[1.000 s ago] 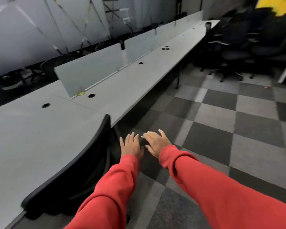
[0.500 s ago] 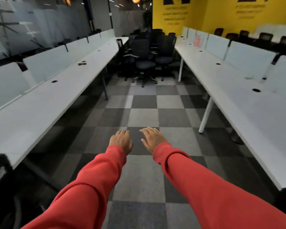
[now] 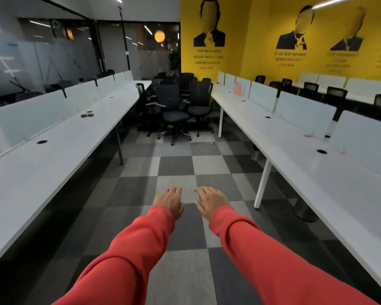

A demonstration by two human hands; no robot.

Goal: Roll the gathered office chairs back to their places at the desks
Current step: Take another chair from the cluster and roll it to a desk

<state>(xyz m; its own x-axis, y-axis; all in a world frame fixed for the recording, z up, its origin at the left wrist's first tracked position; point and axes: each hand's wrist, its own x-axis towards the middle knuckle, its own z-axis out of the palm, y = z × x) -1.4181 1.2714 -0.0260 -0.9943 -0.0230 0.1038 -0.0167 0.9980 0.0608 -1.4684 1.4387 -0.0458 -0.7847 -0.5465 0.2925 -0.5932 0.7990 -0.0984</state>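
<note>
Both arms reach out over the checkered carpet. The left hand and right hand hang palm-down with fingers loosely bent, holding nothing. The chairs stand bunched at the aisle's far end, between the left desk and right desk, well apart from the hands. A yellow wall rises behind.
</note>
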